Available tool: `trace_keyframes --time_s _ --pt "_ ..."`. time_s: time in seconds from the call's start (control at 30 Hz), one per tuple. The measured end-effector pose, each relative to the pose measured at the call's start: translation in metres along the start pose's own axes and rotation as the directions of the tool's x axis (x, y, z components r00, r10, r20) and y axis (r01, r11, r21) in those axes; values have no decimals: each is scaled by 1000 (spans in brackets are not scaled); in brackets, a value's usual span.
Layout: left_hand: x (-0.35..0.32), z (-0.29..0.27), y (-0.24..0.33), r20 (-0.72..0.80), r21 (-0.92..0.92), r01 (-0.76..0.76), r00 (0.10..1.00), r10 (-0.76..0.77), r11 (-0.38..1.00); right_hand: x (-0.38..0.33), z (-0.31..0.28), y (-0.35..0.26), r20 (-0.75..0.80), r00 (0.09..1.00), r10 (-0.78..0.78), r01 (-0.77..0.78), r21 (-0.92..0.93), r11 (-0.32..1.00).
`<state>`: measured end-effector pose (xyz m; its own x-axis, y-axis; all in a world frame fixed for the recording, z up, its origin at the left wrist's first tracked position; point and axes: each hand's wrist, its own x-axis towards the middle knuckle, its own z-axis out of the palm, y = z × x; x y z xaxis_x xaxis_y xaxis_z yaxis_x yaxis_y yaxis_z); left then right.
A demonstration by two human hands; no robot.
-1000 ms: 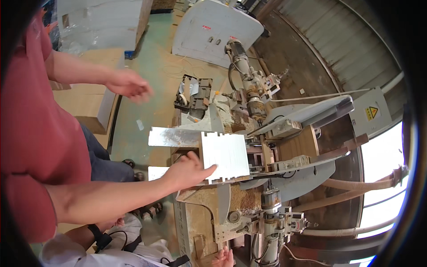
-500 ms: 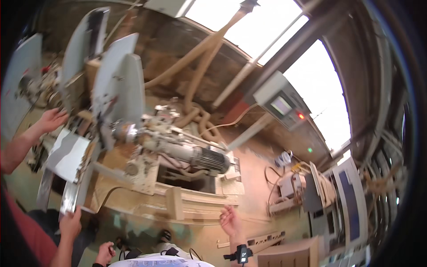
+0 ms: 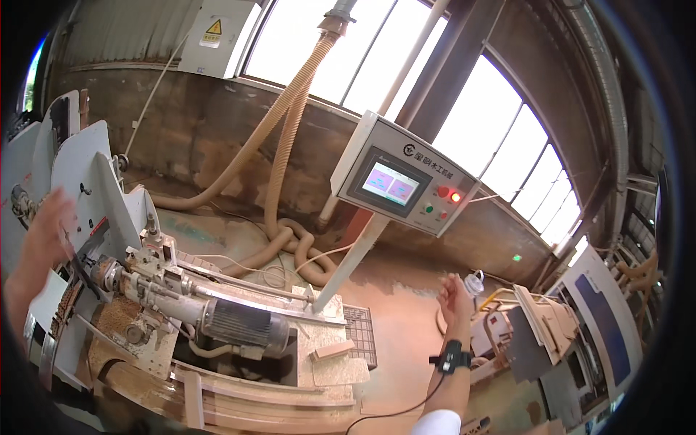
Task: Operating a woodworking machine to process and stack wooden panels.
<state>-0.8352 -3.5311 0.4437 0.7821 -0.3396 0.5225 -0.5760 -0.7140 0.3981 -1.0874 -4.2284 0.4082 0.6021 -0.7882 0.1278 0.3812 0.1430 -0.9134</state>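
Observation:
My right hand (image 3: 455, 299) is raised in the air to the right of centre, holding nothing that I can see, its fingers loosely bent and apart. A black device is strapped round the wrist (image 3: 451, 358), with a cable running from it. Up and to the left of this hand, apart from it, is a grey control panel (image 3: 391, 181) on a slanted post. Its screen is lit, and a red lamp glows beside several buttons. My left hand is out of view. At the left edge a blurred hand (image 3: 49, 228), seemingly a co-worker's, is by the machine's pale guard plates (image 3: 98, 174).
A dusty woodworking machine with a finned motor (image 3: 243, 326) stands at lower left. Ribbed hoses (image 3: 279, 138) hang down and coil on the floor behind it. Boards (image 3: 547, 319) and a white container (image 3: 474, 283) are at the right. A warning-marked box (image 3: 217, 40) hangs on the wall.
The view has swung up and right, bringing the control panel nearer the middle. My right hand has risen and moved right. My left hand has left view. The co-worker's red sleeve no longer shows.

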Motion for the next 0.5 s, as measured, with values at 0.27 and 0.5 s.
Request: trace_keyframes --time_s 0.27,0.5 --pt "-159 80 53 359 -241 492 846 -394 837 145 53 18 250 967 53 -55 2 998" --pt "-557 265 62 702 -182 841 -252 -667 -510 170 101 -29 -6 971 -240 232 -245 941"
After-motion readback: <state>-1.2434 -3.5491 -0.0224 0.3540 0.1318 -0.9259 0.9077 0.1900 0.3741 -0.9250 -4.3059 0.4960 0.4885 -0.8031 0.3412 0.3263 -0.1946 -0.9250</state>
